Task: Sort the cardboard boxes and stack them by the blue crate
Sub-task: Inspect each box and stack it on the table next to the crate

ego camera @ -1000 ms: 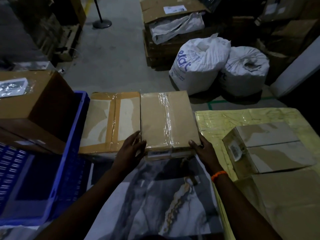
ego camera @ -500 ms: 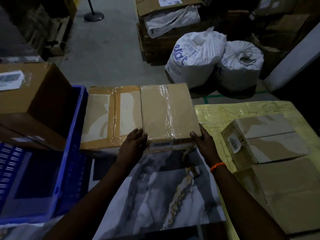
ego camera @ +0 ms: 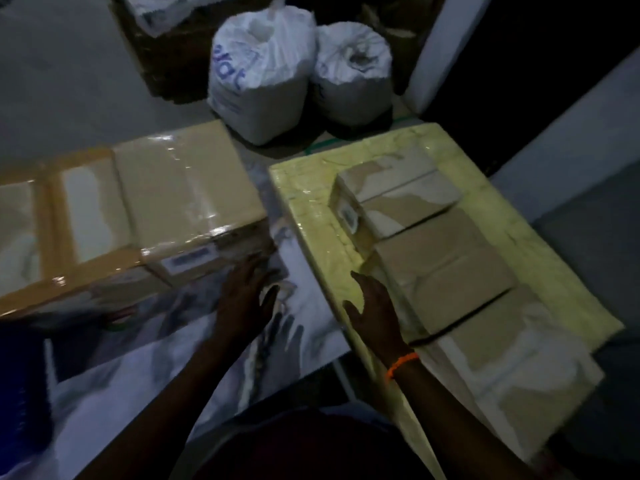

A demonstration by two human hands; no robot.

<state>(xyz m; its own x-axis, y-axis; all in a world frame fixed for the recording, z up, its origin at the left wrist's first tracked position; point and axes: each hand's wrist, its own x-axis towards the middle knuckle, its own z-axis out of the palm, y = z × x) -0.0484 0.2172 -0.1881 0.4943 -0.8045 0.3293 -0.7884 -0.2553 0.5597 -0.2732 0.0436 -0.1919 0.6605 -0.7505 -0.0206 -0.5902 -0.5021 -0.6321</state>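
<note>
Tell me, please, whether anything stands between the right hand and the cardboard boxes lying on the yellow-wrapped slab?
Nothing visible does. The right hand is open beside the middle cardboard box, over the near edge of the yellow-wrapped slab, with only bare wrap between them. The blur hides whether the fingertips touch the box.

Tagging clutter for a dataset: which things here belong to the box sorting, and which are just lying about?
Job: clear-taped box, brown-taped box, small labelled box, middle box, large near box, blue crate.
Lying about: printed white sack, plain white sack, yellow-wrapped slab.
</note>
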